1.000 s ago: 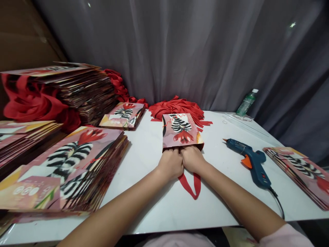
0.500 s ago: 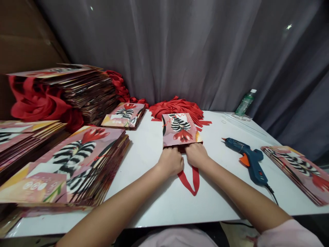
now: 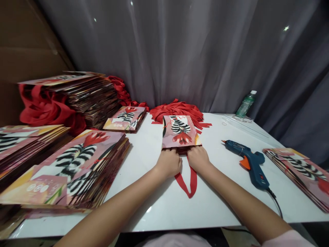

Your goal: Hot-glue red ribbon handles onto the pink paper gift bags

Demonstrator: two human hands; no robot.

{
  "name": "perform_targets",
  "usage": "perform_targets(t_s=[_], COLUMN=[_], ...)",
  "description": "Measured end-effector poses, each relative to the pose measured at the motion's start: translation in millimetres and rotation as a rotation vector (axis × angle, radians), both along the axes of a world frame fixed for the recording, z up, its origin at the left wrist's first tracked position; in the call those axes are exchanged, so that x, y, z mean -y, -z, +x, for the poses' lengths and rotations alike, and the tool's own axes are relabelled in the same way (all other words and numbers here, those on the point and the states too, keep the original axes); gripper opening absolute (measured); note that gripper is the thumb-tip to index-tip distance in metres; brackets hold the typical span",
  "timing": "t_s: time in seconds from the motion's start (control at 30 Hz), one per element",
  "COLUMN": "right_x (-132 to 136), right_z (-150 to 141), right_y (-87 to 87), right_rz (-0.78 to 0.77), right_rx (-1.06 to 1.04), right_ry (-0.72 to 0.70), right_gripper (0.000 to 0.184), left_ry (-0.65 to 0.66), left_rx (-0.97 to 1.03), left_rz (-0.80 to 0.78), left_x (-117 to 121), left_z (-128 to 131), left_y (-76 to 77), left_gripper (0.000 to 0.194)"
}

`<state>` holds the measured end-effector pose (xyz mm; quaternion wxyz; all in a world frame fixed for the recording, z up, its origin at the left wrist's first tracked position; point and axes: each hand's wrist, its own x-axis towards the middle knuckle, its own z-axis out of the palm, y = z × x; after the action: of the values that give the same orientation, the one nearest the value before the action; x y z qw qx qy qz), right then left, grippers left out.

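Observation:
A printed paper bag (image 3: 180, 132) with zebra stripes and a red flower lies mid-table, its mouth towards me. My left hand (image 3: 169, 162) grips the left part of the mouth, fingers curled and partly hidden inside. On the right part of the same edge, my right hand (image 3: 197, 157) is closed too, its fingertips out of sight under the top panel. A red ribbon handle (image 3: 189, 192) loops out of the mouth between the hands and rests on the white table (image 3: 154, 209).
Stacks of printed bags (image 3: 77, 157) fill the left side, with a smaller pile (image 3: 125, 118) behind. Red ribbons (image 3: 177, 109) are heaped beyond the bag. To the right are a blue glue gun (image 3: 253, 164), more bags (image 3: 298, 168) and a green bottle (image 3: 245, 105). A grey curtain (image 3: 180, 51) hangs behind.
Both hands stay at the bag's mouth, with the right fingers slightly further under the edge. The ribbon loop has shifted a little left. The whole view has moved slightly.

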<state>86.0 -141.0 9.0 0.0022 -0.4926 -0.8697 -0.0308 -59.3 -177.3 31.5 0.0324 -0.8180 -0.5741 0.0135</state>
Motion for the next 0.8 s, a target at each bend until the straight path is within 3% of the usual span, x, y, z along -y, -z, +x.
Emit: perform_targets(t_s=[0.17,0.33,0.63,0.8], right_x=[2.1,-1.3,4.8,4.7], right_z=[-6.5,-9.9,-13.5,-13.8], right_y=[4.7,3.2,-6.3,-10.6], right_rz=[-0.001,-0.051,-0.109,-0.093], right_rx=[-0.078,-0.075,-0.056,-0.076], right_ry=[-0.060,-0.025,-0.001,-0.046], right_gripper=[0.035,0.033,0.031,0.037], left_ry=[0.052,-0.030,-0.152,-0.041], left_rx=[0.020,-0.017,-0.103,-0.097], left_rz=[-0.016,-0.033,-0.103,-0.077], left_x=[-10.3,-9.0,-4.4,-3.8], left_z=[-3.3,-1.0,-15.4,-18.8], left_y=[3.2,6.0,-10.5,-9.2], left_gripper=[0.035,0.041,0.051,0.046])
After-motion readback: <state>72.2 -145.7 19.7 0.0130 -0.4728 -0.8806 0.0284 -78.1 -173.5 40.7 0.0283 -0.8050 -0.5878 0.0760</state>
